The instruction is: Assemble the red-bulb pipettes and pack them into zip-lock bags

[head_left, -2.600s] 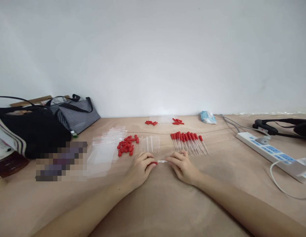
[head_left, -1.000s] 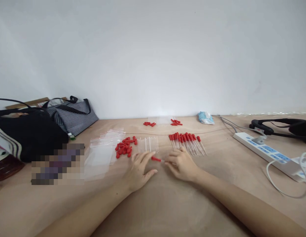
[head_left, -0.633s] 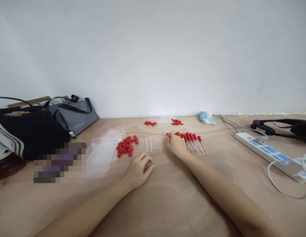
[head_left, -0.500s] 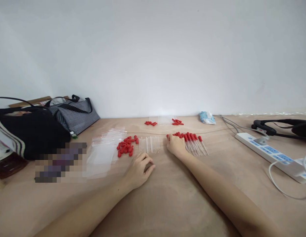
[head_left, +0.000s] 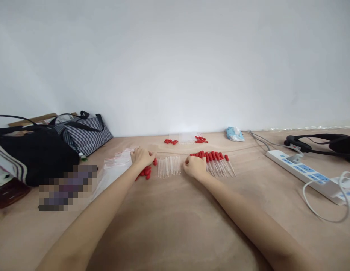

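My left hand [head_left: 141, 156] is over the far side of a pile of red rubber bulbs [head_left: 147, 172], its thumb apart from the bent fingers. No held thing shows in it, and it hides part of the pile. My right hand [head_left: 195, 166] rests between a row of clear dropper tubes [head_left: 169, 166] and a group of droppers with red bulbs [head_left: 218, 162]. Its fingers are curled closed, and whatever is between them is hidden. The tubes lie side by side, pointing away from me. The droppers lie fanned out with their bulbs at the far end.
Clear zip bags [head_left: 115, 165] lie left of the bulbs. Farther back are small red bulbs [head_left: 171, 141] and more clear tubes [head_left: 187, 138]. Bags [head_left: 84, 131] stand at left; a power strip [head_left: 301, 169], cables, a blue packet [head_left: 235, 134] and a black headset [head_left: 321, 145] are at right.
My left hand has moved forward and left, from below the tubes to the red bulbs. My right hand has shifted slightly left, away from the droppers towards the tubes.
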`<state>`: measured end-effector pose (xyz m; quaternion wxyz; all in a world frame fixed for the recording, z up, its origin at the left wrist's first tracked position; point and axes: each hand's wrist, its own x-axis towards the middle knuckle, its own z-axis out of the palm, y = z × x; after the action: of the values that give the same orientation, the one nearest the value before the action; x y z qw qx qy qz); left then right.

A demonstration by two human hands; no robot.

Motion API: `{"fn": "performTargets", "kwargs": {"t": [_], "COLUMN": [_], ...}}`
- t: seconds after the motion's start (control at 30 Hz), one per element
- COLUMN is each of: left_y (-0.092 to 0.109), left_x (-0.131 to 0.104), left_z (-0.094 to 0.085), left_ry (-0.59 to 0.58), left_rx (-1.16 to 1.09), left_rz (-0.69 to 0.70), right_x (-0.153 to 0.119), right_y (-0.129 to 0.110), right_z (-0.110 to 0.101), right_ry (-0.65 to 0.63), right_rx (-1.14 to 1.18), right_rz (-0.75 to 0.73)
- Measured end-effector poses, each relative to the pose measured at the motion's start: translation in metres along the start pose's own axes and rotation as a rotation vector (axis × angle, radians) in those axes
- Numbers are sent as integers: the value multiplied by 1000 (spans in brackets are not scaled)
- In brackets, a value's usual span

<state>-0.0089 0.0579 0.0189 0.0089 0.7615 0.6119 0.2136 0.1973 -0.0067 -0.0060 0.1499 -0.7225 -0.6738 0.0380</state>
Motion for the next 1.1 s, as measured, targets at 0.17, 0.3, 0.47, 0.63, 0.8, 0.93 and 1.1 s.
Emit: {"fn": "performTargets", "kwargs": {"t": [0.17,0.3,0.47,0.63,0.8,0.93,1.1], "left_y": [4,4,6,9,18,29,35], "left_x": [23,25,19,16,-11,-66,-120], "left_z": [19,23,20,10,-5,-4,2], "left_ry": [5,-47,-21,71,84,48,-102], "left_rx": [211,256,244,164,-28,-246,-451], "left_rz": [-276,-297,-221,-182,-57,144,371], "right_x": [10,17,21,15,-7,-33,-61], "right_y": [-16,-22,-29,-29,-5,33,67], "right_z": [3,2,2,-5,-16,-11,3], "right_ry": [-95,-123,-155,-157,-82,65,126], "right_rx": [36,37,55,79,120,268,302], "right_rz": [96,121,127,75,-46,-352,-666]}}
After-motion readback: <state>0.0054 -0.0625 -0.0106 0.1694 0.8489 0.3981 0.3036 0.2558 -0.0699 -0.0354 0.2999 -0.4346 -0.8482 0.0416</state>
